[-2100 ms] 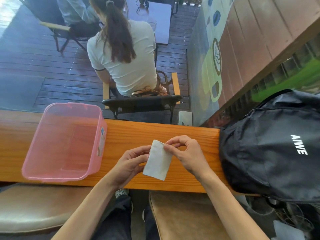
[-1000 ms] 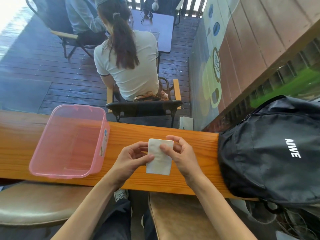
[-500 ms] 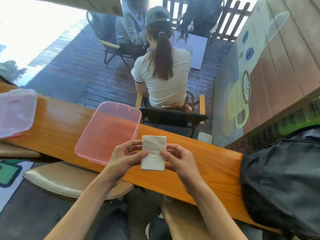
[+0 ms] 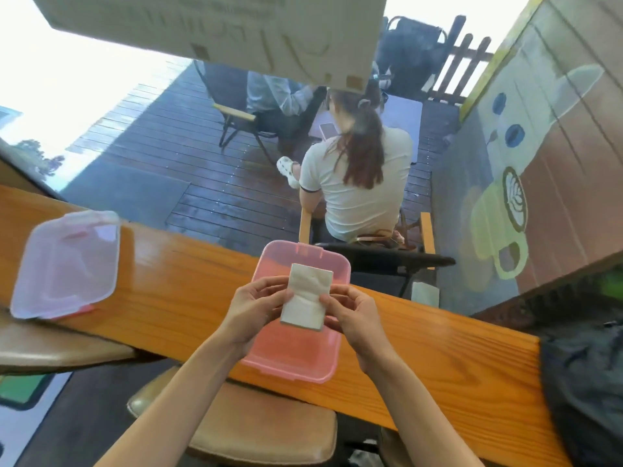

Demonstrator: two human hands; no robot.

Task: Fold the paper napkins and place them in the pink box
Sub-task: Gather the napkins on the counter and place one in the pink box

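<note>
While my left hand [image 4: 251, 308] and right hand [image 4: 354, 313] pinch the folded napkin [image 4: 307, 295] by its side edges, it hangs directly over the open pink box [image 4: 303, 358] beneath my fingers.

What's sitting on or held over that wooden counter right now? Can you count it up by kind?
Folded white napkin, held by the left hand and right hand: 1
Pink box: 1
Clear lid with pink clips: 1
Black backpack: 1
Total: 4
</note>
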